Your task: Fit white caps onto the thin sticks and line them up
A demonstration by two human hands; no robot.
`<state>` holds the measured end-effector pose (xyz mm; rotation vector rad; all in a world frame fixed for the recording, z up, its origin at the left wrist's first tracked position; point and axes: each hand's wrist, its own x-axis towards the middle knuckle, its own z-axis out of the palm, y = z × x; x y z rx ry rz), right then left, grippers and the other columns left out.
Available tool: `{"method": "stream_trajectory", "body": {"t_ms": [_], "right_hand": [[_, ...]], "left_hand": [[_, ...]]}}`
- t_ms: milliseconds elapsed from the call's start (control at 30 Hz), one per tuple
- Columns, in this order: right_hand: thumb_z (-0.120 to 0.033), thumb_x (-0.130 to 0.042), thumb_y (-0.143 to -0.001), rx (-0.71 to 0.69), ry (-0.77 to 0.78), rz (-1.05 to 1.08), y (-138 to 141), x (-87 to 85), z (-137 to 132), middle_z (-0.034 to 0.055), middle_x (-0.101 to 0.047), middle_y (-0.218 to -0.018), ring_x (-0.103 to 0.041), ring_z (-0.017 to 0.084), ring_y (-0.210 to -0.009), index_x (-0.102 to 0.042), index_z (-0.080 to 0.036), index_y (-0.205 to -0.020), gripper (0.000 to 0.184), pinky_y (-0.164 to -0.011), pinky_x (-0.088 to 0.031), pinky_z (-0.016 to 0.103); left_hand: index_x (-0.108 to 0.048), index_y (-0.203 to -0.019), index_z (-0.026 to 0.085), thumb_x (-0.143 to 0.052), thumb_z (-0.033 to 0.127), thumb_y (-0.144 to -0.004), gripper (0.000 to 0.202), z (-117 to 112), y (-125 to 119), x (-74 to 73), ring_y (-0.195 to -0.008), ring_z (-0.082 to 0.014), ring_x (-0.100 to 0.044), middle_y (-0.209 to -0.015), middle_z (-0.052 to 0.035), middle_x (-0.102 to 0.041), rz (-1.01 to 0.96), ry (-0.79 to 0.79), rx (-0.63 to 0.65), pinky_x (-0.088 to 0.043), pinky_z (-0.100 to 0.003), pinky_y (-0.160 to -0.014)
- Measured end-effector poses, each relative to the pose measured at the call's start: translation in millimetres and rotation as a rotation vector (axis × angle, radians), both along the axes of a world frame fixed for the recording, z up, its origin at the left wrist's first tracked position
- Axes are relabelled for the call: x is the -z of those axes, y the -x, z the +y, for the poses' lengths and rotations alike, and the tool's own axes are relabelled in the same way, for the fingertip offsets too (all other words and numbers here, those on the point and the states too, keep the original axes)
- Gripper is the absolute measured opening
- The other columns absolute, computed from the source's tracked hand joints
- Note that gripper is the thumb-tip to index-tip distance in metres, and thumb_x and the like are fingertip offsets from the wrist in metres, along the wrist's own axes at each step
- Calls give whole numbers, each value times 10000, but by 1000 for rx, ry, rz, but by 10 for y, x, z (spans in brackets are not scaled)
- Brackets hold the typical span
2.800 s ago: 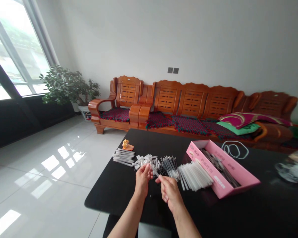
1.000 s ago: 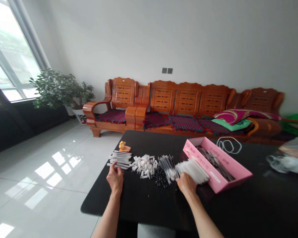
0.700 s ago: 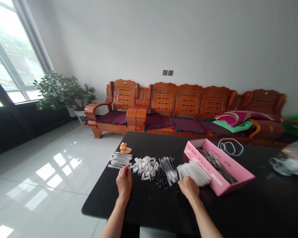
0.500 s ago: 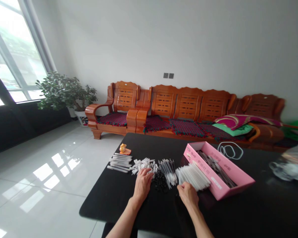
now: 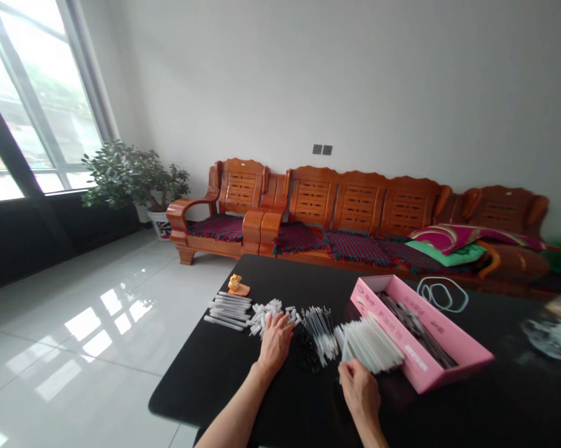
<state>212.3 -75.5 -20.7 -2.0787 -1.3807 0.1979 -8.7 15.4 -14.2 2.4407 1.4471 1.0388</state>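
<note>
My left hand (image 5: 275,342) lies over a pile of small white pen caps (image 5: 260,316), fingers stretched and slightly spread, their tips touching the caps. Closed in a pinch, my right hand (image 5: 360,389) grips what looks like one translucent white pen barrel at the near left end of a row of pen barrels (image 5: 373,344). Between my hands are a bundle of thin pen refills (image 5: 320,330) and a heap of small black parts (image 5: 307,351). Finished-looking white pens (image 5: 228,309) lie side by side at the left.
A pink box (image 5: 457,330) with dark grey sticks stands right of the barrels. Behind it lie white loops of cord (image 5: 443,294); a clear plastic bag (image 5: 551,336) is far right. A small orange duck figure (image 5: 236,284) sits at the black table's (image 5: 205,379) left edge.
The view has shifted slightly, so the scene sits a little lower and farther right. My left hand stays at the caps with fingers more stretched. My right hand stays pinched beside the barrels.
</note>
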Motion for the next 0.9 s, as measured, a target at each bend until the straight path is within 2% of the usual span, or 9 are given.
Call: {"method": "stream_trajectory", "body": {"t_ms": [167, 267, 333, 433, 600, 800, 900], "right_hand": [[-487, -453, -800, 2, -106, 84, -15, 54, -59, 54, -715, -690, -648, 241, -650, -612, -242, -713, 304, -575, -398, 288], [-497, -455, -797, -4, -140, 91, -21, 71, -70, 60, -717, -687, -651, 245, -646, -620, -237, -718, 318, -570, -405, 288], [-502, -454, -797, -10, -159, 93, -23, 77, -68, 64, -717, -677, -652, 247, -641, -622, -233, -719, 326, -569, -410, 289], [-503, -455, -798, -6, -182, 86, -26, 85, -64, 68, -715, -666, -653, 250, -635, -622, -230, -717, 330, -566, -414, 291], [-500, -466, -804, -6, -195, 68, -33, 114, -62, 70, -715, -668, -653, 245, -624, -628, -226, -722, 328, -557, -413, 288], [-502, -459, -819, -23, -217, 75, -41, 148, -53, 81, -719, -682, -659, 247, -637, -632, -215, -742, 344, -570, -419, 287], [-498, -462, -815, -17, -210, 80, -39, 137, -51, 79, -721, -683, -662, 246, -640, -635, -216, -744, 339, -568, -421, 284]], "left_hand": [[-617, -1215, 246, -497, 193, -890, 350, -83, -216, -93, -1235, -239, -483, -1266, -62, -611, -49, -26, 186, -241, -503, -1136], [-656, -1133, 231, -505, 219, -897, 281, -124, -308, -96, -1153, -227, -543, -1174, -63, -656, -37, -16, 297, -257, -491, -1128], [-688, -1037, 222, -497, 201, -895, 239, -123, -321, -79, -1069, -217, -583, -1075, -59, -687, -24, -10, 322, -271, -489, -1117], [-706, -928, 214, -482, 159, -883, 235, -96, -288, -53, -1000, -210, -601, -994, -57, -697, -34, -7, 283, -290, -488, -1103], [-707, -910, 215, -511, 139, -856, 217, -64, -278, -69, -982, -204, -597, -1021, -52, -688, -99, 1, 183, -285, -478, -1102], [-704, -766, 196, -562, 139, -800, 156, -1, -433, -72, -1164, -255, -517, -1205, -87, -626, -90, 53, -67, -204, -498, -1134], [-717, -766, 192, -588, 152, -772, 136, 41, -510, -44, -1246, -278, -458, -1284, -98, -590, -45, 105, -126, -154, -502, -1151]]}}
